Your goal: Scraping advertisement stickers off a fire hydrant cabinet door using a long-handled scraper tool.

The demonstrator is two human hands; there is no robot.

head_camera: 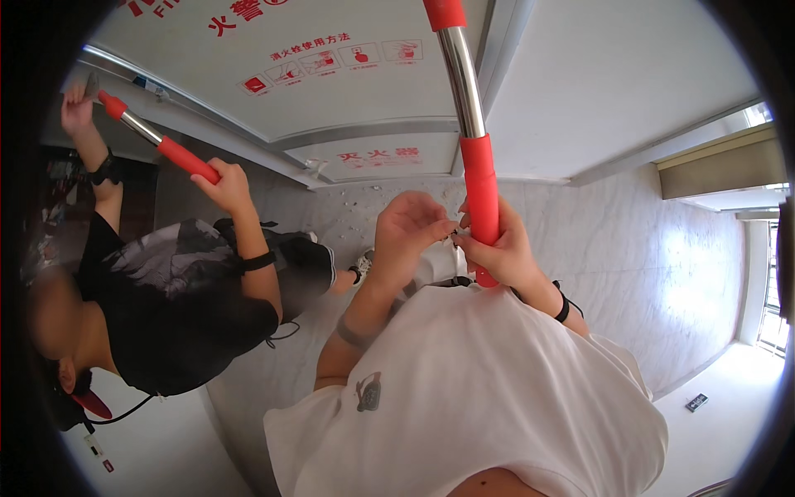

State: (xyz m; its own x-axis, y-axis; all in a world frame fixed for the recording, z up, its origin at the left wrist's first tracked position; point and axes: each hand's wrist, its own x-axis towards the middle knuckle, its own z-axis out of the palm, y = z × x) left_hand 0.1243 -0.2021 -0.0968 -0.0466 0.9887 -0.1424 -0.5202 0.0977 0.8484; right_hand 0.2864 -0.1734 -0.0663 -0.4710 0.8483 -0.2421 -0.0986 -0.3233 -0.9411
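A tool handle (478, 205) with red grips and a shiny metal tube rises in front of me, its lower red grip against my shirt. My right hand (506, 248) is wrapped around that grip. Beside it, to the left, my left hand (410, 239) has its fingers curled, and the thumb and fingertips meet the right fingertips at a small dark item (455, 233). That item is too small to name, and which hand pinches it I cannot tell. The handle's far end lies beyond the top of the picture.
At the left a co-worker (180, 298) in black holds a similar red-and-metal scraper (140, 127) against the wall side. Ahead stands a fire hydrant cabinet door (372, 93) with red writing. Small debris (354, 205) lies on the marble-patterned floor (577, 242) by the cabinet's foot.
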